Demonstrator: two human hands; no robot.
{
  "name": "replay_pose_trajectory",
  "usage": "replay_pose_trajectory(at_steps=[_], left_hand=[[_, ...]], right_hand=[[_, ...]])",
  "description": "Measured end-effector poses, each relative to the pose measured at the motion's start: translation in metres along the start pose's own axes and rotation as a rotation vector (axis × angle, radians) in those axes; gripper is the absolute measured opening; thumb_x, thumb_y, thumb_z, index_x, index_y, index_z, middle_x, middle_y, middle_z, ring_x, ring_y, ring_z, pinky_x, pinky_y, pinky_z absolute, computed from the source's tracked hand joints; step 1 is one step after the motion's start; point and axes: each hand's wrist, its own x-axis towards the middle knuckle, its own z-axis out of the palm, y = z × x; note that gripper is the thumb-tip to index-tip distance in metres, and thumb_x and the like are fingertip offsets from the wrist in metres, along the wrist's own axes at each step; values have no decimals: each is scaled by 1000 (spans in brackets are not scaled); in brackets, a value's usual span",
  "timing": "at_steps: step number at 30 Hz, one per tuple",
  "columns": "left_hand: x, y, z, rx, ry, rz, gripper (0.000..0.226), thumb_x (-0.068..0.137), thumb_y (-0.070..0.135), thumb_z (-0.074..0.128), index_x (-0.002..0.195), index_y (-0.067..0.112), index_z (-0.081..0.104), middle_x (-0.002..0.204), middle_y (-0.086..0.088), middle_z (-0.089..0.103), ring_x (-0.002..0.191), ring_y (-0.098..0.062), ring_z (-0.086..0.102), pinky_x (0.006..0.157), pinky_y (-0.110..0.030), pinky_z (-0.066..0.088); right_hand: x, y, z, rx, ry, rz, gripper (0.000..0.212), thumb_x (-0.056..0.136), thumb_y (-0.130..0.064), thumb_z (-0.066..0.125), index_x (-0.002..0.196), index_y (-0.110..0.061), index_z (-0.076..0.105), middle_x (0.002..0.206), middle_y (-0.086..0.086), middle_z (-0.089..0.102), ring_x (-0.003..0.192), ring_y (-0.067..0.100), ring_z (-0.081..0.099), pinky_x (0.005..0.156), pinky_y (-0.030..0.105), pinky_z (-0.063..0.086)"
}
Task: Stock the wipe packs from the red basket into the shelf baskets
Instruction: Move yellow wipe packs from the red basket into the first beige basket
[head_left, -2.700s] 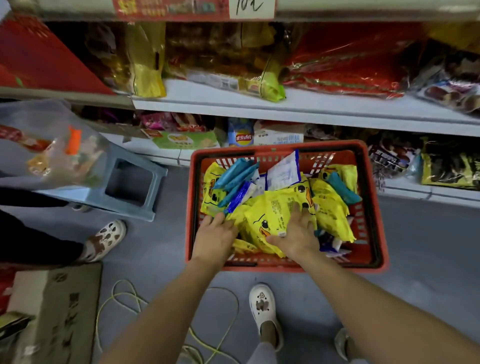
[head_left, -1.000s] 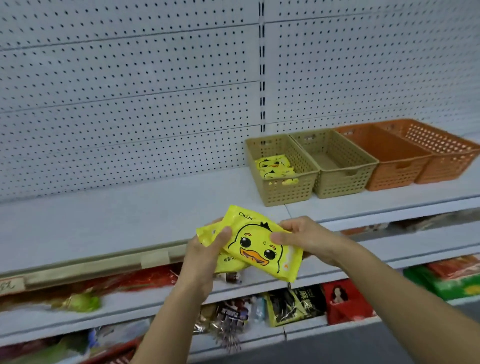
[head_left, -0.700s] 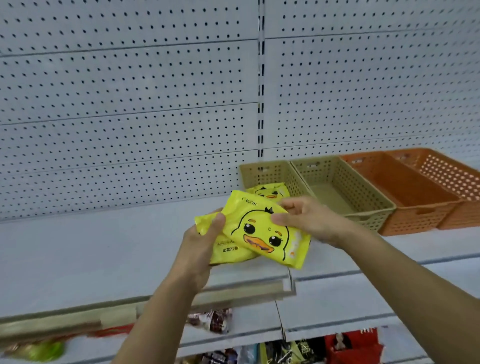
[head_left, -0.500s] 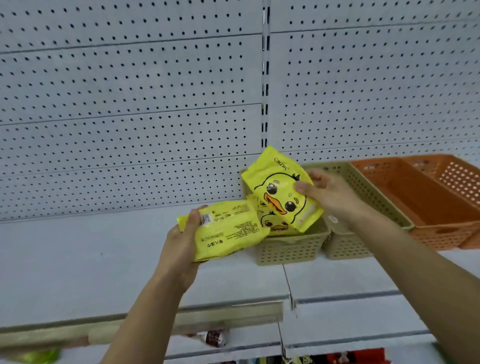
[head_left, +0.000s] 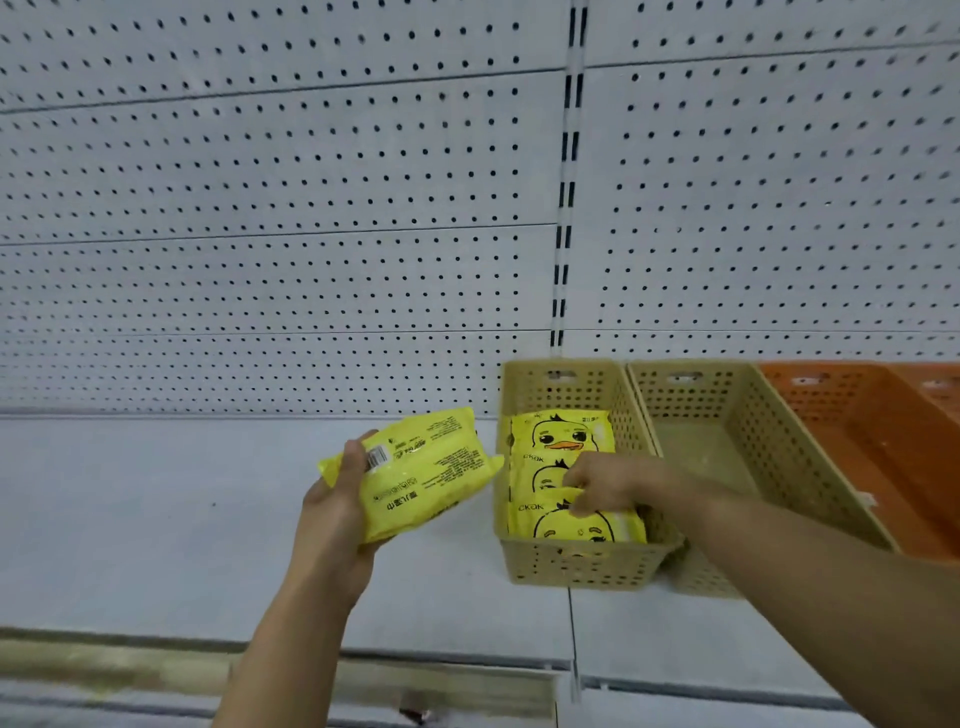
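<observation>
Stocking step. Right hand (head_left: 602, 480) fingers pinch a duck pack (head_left: 576, 525) down into the tan basket (head_left: 576, 566). Left hand (head_left: 337, 504) grips the spare pack (head_left: 415, 473); likely next in, at the front.

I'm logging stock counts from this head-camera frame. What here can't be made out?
- Packs in the first tan basket: the right hand and near wall hide any below the three visible.
- Orange baskets: cut off by the right edge.
- Back print on the pack in the left hand: too small to read.
- Red basket: out of frame.
</observation>
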Motion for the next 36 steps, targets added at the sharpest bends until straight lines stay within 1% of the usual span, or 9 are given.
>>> replay_pose_trajectory(at_steps=[7,12,15,20,23,27,31,34,36], left_hand=[[5,-4,10,31,-8,12,36,100,42,44,125,23,63,116,-6,70,99,-29,69,71,-38,56],[8,-5,27,42,-29,-15,34,100,42,44,120,25,66,114,-6,71,95,-28,69,73,-38,55],[10,-3,37,56,-36,-28,30,100,43,45,111,27,68,107,-4,73,91,-25,70,72,-38,56],[18,0,61,56,-81,-60,38,100,50,38,106,27,68,99,-4,74,89,-27,71,79,-46,56],[23,-3,83,67,-126,-108,45,101,51,35,110,21,67,93,-8,75,84,-28,71,80,-47,56],[32,-7,99,49,-214,-227,53,100,51,34,107,8,65,86,-14,76,76,-28,73,67,-41,60],[36,-12,102,288,-292,-105,54,101,54,26,109,18,66,103,-4,75,86,-17,64,62,-30,53],[37,-15,101,499,-326,45,30,100,43,41,106,27,65,108,3,69,90,-8,62,73,-27,50],[40,-14,103,524,-345,86,33,97,43,50,124,26,56,115,9,64,99,1,60,85,-28,50]], right_hand=[[-17,-2,7,-141,406,-19,30,93,-22,52,123,-27,55,121,2,51,103,19,54,83,34,49],[-17,-6,13,-7,-62,-3,49,93,-15,45,139,-32,44,152,-5,34,134,20,39,109,36,34],[-16,-11,8,-29,-113,5,49,93,-19,46,140,-31,43,145,1,41,111,24,57,91,34,48],[-40,-17,-14,255,610,-183,70,80,-38,71,139,-37,32,144,-9,35,124,8,40,100,33,42],[-41,-29,-12,-52,648,-388,100,70,-49,76,144,-51,9,157,-17,4,145,10,3,115,33,15],[-22,-20,-5,-337,877,-437,81,68,-25,77,138,-31,38,143,-5,49,129,18,49,96,43,48],[-24,-17,-14,259,934,-132,29,95,-31,52,124,-28,50,95,-6,66,79,10,62,65,30,51],[-23,-6,-31,1007,669,-37,12,94,-26,57,106,-27,58,104,-4,68,87,5,64,72,24,50],[-21,4,-40,1181,442,-85,19,91,-26,61,109,-24,65,110,0,71,96,17,68,88,40,53]])
